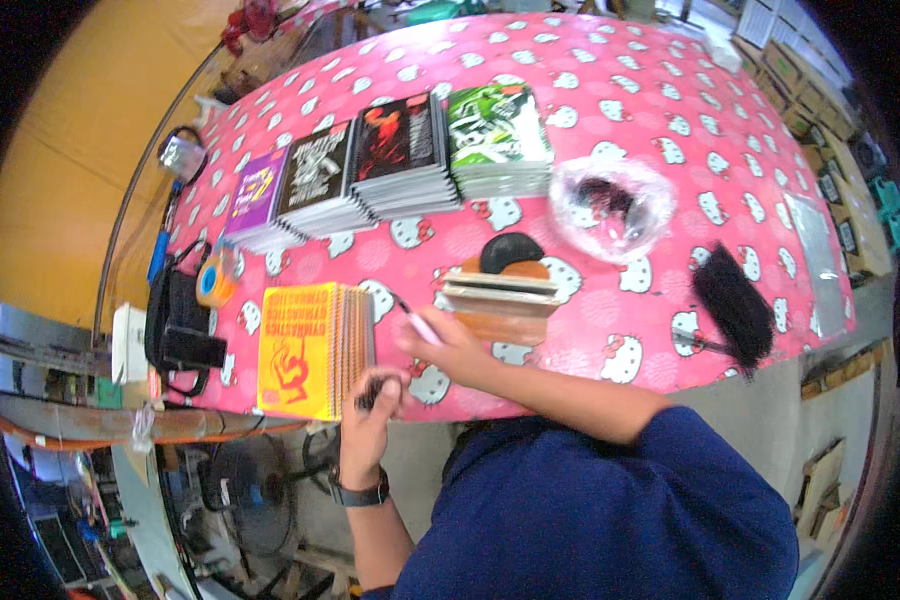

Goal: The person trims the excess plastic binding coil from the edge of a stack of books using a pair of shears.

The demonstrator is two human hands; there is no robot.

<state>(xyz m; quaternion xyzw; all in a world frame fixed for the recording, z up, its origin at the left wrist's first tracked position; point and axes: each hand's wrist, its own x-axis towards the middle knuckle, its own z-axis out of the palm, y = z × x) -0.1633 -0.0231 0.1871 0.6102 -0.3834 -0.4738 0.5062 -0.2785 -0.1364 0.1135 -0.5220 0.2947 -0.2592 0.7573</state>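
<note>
Person's R hand (448, 348) is closed round a slim pink-handled tool (425, 328), dark tip pointing up & away; L hand (367, 425) pinches a small dark bundle (370, 392) (blurry, can't ID it). Bundle's at the R edge of the yellow book stack (305, 345), contact unclear; tool's just R of it, above the pink table (610, 320). Step in hand: prob. prepping the bundle w/ the tool. Next move likely calls for a steady L pinch & careful tip control.
</note>
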